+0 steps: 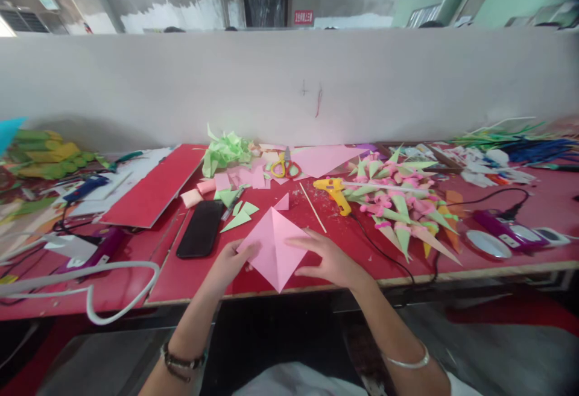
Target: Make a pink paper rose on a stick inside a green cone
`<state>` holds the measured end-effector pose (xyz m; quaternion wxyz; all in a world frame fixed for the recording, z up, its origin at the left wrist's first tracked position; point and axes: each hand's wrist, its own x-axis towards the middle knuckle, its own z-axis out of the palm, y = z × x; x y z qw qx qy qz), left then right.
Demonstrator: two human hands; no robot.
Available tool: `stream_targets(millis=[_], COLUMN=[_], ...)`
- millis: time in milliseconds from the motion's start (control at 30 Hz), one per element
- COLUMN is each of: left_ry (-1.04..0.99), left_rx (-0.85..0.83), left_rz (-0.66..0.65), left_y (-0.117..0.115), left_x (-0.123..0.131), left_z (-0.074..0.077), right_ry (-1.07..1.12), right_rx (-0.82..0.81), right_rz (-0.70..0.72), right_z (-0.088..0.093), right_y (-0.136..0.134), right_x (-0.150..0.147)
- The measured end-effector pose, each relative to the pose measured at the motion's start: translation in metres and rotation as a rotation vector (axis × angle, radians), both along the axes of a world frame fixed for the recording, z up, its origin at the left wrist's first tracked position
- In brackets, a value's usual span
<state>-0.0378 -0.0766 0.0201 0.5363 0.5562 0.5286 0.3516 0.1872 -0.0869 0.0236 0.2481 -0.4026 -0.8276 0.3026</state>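
A pink paper square (277,245) with a crease down its middle lies turned corner-first at the table's front edge. My left hand (234,263) grips its left corner, thumb on top and fingers beneath. On the right side, my right hand (325,255) rests with fingers stretched out and apart over the paper. A small pink paper triangle (283,202) shows just behind the square. Left of it are green paper pieces (239,216) and a black phone (199,229). A thin wooden stick (312,207) lies beyond my right hand.
A yellow glue gun (333,194) with a trailing cord lies beside a pile of pink and green paper cones (398,203). Scissors (286,167) and crumpled green paper (226,154) sit farther back. A red board (154,188) lies left; a white partition (271,88) rises behind.
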Motion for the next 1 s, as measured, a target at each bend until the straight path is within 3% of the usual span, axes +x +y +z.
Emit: stream_targets(millis=[167, 300, 433, 500, 667, 867, 1000], left_ry=[0.022, 0.008, -0.173, -0.162, -0.086, -0.149, -0.185], left_rx=[-0.003, 0.012, 0.073, 0.133, 0.162, 0.193, 0.200], left_rz=[0.012, 0.061, -0.092, -0.093, 0.218, 0.266, 0.229], left_y=[-0.001, 0.002, 0.003, -0.001, -0.008, -0.009, -0.010], left_x=[0.001, -0.002, 0.005, 0.014, 0.033, 0.040, 0.044], left_z=[-0.005, -0.009, -0.009, -0.008, -0.016, -0.016, -0.015], right_ry=[0.065, 0.220, 0.424, 0.498, 0.652, 0.991, 0.988], right_rx=[0.057, 0.111, 0.054, -0.042, -0.265, -0.396, -0.483], right_rz=[-0.034, -0.205, -0.445, -0.492, -0.382, -0.419, -0.334], right_z=[-0.006, -0.005, -0.009, -0.012, -0.013, -0.012, -0.016], right_y=[0.004, 0.007, 0.007, 0.006, 0.002, 0.001, -0.003], right_x=[-0.003, -0.008, -0.019, -0.025, -0.033, -0.043, -0.055])
